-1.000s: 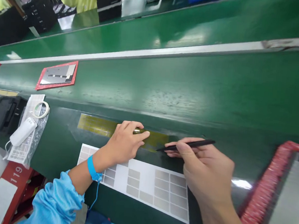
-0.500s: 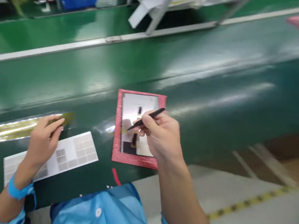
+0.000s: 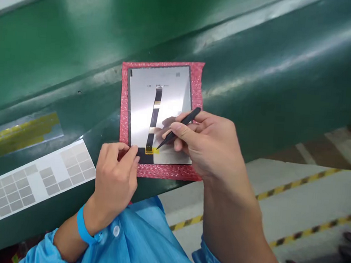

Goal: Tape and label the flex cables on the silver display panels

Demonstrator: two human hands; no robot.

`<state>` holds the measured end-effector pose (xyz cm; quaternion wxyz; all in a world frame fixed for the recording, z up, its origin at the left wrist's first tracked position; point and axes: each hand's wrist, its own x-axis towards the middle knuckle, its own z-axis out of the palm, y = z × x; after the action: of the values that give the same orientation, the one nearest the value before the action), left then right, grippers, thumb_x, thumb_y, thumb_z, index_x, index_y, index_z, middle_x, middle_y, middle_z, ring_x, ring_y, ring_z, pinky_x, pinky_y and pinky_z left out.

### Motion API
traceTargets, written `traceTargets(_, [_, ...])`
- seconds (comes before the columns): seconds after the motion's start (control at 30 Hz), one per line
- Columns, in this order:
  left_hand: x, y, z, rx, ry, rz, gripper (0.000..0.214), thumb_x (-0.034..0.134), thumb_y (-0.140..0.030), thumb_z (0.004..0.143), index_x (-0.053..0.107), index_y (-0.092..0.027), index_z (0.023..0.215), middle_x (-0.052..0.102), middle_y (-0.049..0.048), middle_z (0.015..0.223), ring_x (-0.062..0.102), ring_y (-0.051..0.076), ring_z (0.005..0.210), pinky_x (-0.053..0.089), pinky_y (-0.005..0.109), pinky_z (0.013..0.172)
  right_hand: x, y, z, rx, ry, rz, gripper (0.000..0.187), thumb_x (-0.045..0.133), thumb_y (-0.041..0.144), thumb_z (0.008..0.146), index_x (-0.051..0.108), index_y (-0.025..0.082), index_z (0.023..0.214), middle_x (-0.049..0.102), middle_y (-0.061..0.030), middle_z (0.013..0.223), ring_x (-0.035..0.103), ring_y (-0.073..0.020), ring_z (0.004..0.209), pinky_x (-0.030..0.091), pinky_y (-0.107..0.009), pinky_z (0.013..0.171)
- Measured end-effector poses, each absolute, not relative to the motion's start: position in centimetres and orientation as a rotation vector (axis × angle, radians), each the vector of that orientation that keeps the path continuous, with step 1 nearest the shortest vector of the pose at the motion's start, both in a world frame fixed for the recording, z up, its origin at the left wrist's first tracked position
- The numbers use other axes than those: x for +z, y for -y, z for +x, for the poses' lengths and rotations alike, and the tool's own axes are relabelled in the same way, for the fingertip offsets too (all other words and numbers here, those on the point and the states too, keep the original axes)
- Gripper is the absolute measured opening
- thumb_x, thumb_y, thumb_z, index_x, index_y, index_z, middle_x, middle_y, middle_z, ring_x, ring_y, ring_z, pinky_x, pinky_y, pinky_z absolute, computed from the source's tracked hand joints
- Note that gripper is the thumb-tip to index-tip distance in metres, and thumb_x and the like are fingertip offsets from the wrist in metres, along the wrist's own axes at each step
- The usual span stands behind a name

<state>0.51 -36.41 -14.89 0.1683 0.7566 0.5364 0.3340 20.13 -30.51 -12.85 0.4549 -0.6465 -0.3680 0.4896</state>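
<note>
A flat display panel [image 3: 140,112] with a silvery back lies on a pink bubble-wrap sheet [image 3: 165,172]. A dark flex cable [image 3: 154,117] runs down its middle to a yellow-edged end near the lower black strip. My right hand [image 3: 206,144] grips black tweezers [image 3: 178,127], their tips at a small yellow tape piece [image 3: 155,150] beside the cable end. My left hand [image 3: 116,171], wearing a blue wristband [image 3: 84,228], rests at the panel's lower left corner. Its thumb and fingers are bent close together; whatever lies between them is hidden.
Left of the panel lies a white sheet [image 3: 37,181] with grey squares. Behind it is a clear strip with yellow tape pieces [image 3: 24,130]. The green work surface [image 3: 109,40] has a raised ridge, and its front edge runs close to my body.
My left hand has moved right, from the yellow tape strip to the panel's lower left corner. The tweezers' tips now meet the panel by the cable end. The view has shifted.
</note>
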Motion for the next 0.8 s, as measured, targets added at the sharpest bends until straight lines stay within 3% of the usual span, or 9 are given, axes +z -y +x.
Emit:
traceTargets(0.23, [-14.2, 36.1, 0.5, 0.942, -1.507, 2.176, 0.022, 0.069, -0.008, 0.1, 0.076, -0.012, 0.12, 0.068, 0.0116, 0.104, 0.061, 0.024, 0.097, 0.057, 0.042, 0.083, -12.4, 30.9, 20.3, 1.16, 0.93, -1.723, 0.023, 0.089, 0.029, 0.084, 0.067, 0.021, 0.086, 0.075, -0.0016, 0.072, 0.059, -0.0112, 0.042, 0.047, -0.024, 0.039])
traceTargets(0.43, [-13.8, 36.3, 0.5, 0.906, -1.523, 2.165, 0.025, 0.069, -0.008, 0.1, 0.074, -0.017, 0.122, 0.068, 0.0099, 0.108, 0.063, 0.024, 0.101, 0.058, 0.042, 0.083, -11.3, 30.8, 19.4, 1.081, 0.906, -1.808, 0.014, 0.082, 0.016, 0.081, 0.069, 0.02, 0.081, 0.076, -0.0022, 0.071, 0.068, -0.0159, 0.049, 0.046, -0.021, 0.037])
traceTargets(0.8, [-13.6, 36.3, 0.4, 0.867, -1.524, 2.193, 0.027, 0.069, -0.007, 0.099, 0.075, -0.02, 0.122, 0.069, 0.0095, 0.111, 0.064, 0.024, 0.103, 0.059, 0.042, 0.082, -10.7, 30.7, 18.9, 1.025, 0.874, -1.847, 0.019, 0.081, 0.003, 0.081, 0.069, 0.017, 0.078, 0.075, 0.0003, 0.066, 0.065, -0.0105, 0.045, 0.051, -0.018, 0.041])
